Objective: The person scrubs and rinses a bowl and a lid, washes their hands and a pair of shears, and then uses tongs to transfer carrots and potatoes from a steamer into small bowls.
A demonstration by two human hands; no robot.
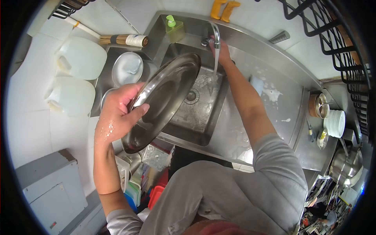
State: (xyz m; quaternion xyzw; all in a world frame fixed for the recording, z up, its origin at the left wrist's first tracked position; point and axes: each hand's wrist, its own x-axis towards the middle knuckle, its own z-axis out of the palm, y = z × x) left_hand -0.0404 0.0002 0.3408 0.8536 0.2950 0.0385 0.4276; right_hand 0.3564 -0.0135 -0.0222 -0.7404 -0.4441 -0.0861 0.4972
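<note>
My left hand [121, 111] grips the rim of a large oval metal platter [162, 98], thumb on its inner face. The platter is tilted, wet and held over the left part of the steel sink [184, 121]. My right hand [221, 51] reaches behind the faucet [214, 33] at the tap; its fingers are partly hidden there, so what they hold is hard to make out. Water runs from the spout into the basin, beside the platter, near the drain [191, 96].
Left of the sink are a foamy bowl [127, 68], a green soap bottle [175, 30], a bundle of sticks [123, 40] and two plastic jugs [82, 58]. A blue cloth [256, 85] lies right. Stacked plates [335, 123] and a black rack [313, 27] stand far right.
</note>
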